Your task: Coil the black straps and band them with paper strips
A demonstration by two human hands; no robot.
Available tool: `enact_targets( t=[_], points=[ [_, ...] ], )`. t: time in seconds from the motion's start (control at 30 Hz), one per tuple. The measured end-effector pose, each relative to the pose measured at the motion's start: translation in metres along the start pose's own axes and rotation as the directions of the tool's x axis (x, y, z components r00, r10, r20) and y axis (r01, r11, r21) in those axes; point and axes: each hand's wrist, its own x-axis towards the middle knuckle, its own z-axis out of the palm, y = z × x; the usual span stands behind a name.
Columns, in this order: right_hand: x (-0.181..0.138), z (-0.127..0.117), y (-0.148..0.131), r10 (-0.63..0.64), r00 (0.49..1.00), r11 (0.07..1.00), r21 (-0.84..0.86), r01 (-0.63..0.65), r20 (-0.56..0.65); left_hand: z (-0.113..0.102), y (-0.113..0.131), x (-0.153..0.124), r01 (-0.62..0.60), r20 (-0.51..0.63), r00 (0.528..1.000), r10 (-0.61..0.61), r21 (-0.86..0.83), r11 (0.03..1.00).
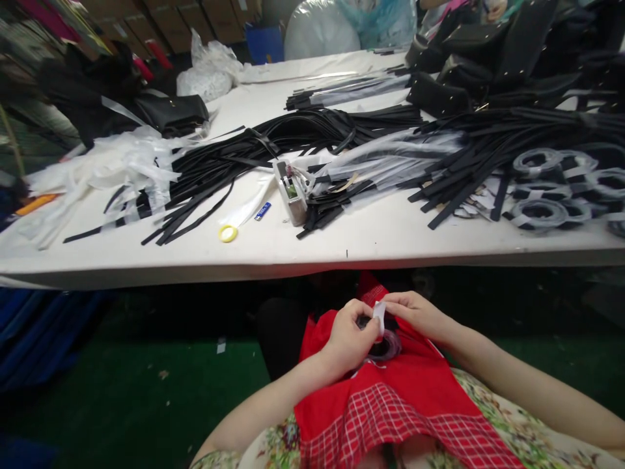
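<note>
Over my lap, my left hand (352, 333) pinches a small white slip (379, 317) between thumb and fingers. My right hand (415, 314) meets the slip's upper edge, its fingertips pressed together there. Just below the slip, a coil (391, 346) wrapped in clear plastic rests against the red apron (415, 384). Part of that coil is hidden behind my left hand, along with something dark near the fingers.
Black straps (273, 146) cover much of the white table (273, 251). On it are a tape dispenser (291, 195), a yellow ring (227, 233), wrapped coils (540, 213) and black bags (463, 71). Clear plastic (131, 156) lies at left. The table's front edge runs beyond my hands.
</note>
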Motion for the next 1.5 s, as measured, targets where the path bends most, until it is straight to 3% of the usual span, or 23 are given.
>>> enact_targets(
  t=[0.1,0.23,0.3,0.37,0.43,0.53,0.67,0.8,0.97,1.07,1.17,1.27,1.33,1.5],
  points=[
    [0.000,-0.005,-0.003,0.033,0.998,0.997,0.064,-0.037,0.061,0.003,0.002,0.000,0.058,-0.020,0.998,-0.058,-0.017,0.998],
    [0.002,-0.004,-0.002,0.039,0.996,0.998,-0.046,-0.036,0.081,0.006,-0.003,0.000,0.062,-0.042,0.997,-0.066,-0.085,0.994],
    [0.004,-0.001,-0.001,0.014,0.998,0.993,-0.116,-0.006,0.067,0.006,-0.012,0.004,0.075,-0.011,0.997,-0.076,-0.105,0.992],
    [0.005,0.002,-0.002,-0.080,0.997,0.953,-0.295,0.076,-0.002,0.003,-0.022,0.010,0.079,0.091,0.994,-0.068,-0.120,0.990],
    [0.002,0.005,-0.005,-0.224,0.974,0.828,-0.532,0.178,-0.023,-0.001,-0.032,0.018,0.085,0.257,0.966,-0.038,-0.173,0.981],
    [-0.005,0.008,-0.011,-0.368,0.920,0.580,-0.741,0.338,0.131,-0.008,-0.038,0.029,0.187,0.415,0.909,-0.034,-0.336,0.923],
    [-0.010,0.008,-0.009,-0.508,0.828,0.382,-0.800,0.462,0.235,-0.020,-0.016,0.034,0.231,0.287,0.955,-0.079,-0.545,0.806],
    [-0.003,0.008,0.000,-0.594,0.768,0.298,-0.821,0.487,0.240,-0.036,0.009,0.039,0.180,0.206,0.976,-0.068,-0.592,0.786],
    [0.039,0.007,-0.028,-0.635,0.730,0.411,-0.689,0.596,0.253,-0.050,0.002,0.031,0.111,0.027,0.993,-0.118,-0.587,0.802],
    [0.105,0.003,-0.073,-0.647,0.761,0.580,-0.623,0.524,0.038,-0.050,-0.016,0.021,0.078,-0.048,0.987,-0.152,-0.688,0.721],
    [0.189,0.007,-0.122,-0.493,0.854,0.809,-0.450,0.379,-0.167,-0.048,-0.034,0.012,0.065,-0.092,0.976,-0.197,-0.743,0.666],
    [0.259,0.021,-0.153,-0.411,0.880,0.866,-0.405,0.295,-0.237,-0.051,-0.046,0.003,0.056,-0.137,0.966,-0.220,-0.717,0.695],
    [0.287,0.031,-0.161,-0.372,0.888,0.886,-0.386,0.255,-0.268,-0.057,-0.050,-0.003,0.027,-0.164,0.968,-0.193,-0.692,0.722],
    [0.302,0.044,-0.152,-0.349,0.887,0.919,-0.296,0.260,-0.304,-0.073,-0.049,-0.013,-0.026,-0.210,0.967,-0.147,-0.652,0.757]
  ],
)
